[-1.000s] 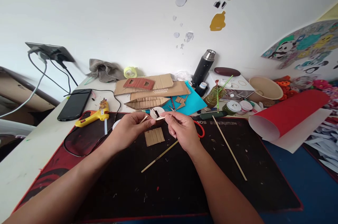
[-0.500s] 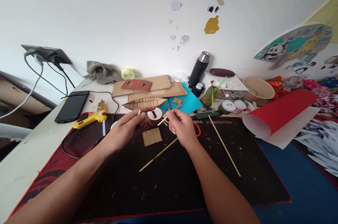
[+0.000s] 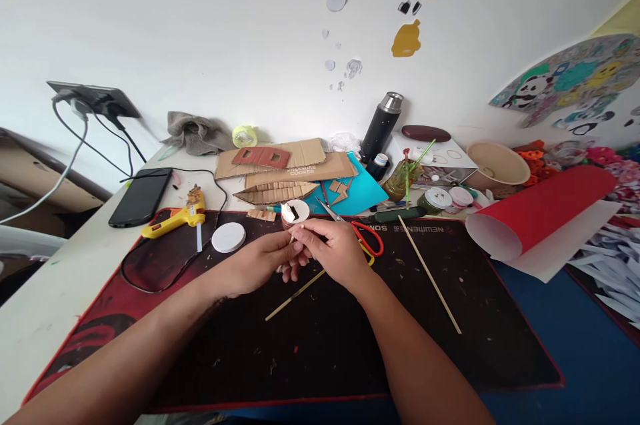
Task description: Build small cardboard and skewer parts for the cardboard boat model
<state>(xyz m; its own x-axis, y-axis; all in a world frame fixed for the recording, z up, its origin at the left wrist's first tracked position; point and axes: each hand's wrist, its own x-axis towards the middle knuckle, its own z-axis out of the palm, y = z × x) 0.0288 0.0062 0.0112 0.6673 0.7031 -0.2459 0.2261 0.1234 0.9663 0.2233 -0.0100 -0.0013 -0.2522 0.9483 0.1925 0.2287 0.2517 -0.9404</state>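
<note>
The left hand (image 3: 263, 257) and right hand (image 3: 340, 255) meet just in front of the paint jar (image 3: 294, 213), fingertips closed together on a short stick (image 3: 301, 227) of pale wood, of which little more than an end shows between the fingers; how long it is, and whether a second piece lies against it, cannot be made out. The curled lower fingers sit in shadow under the meeting point, so what they may touch is hard to tell, and both forearms run out of view at the bottom edge. The fingers cover the near side of the jar, leaving its white top and a dark mark (a slot or a stuck scrap, too small to say). Beyond the right hand, the scissors (image 3: 375, 231) show their blades and red-and-yellow handles, partly screened by that hand. A thin rod (image 3: 296, 295) lies slanting across the black mat (image 3: 320, 358), its upper end lost beneath the right hand, while another rod (image 3: 430, 275) lies in plain sight to the right. The white lid (image 3: 229, 237) rests near the left wrist. Farther back, layered cardboard (image 3: 330, 165) and a boat-shaped piece (image 3: 275, 192) cover part of a blue sheet (image 3: 367, 188); at the right edge, a heap of paper strips (image 3: 600, 261) is cut off
</note>
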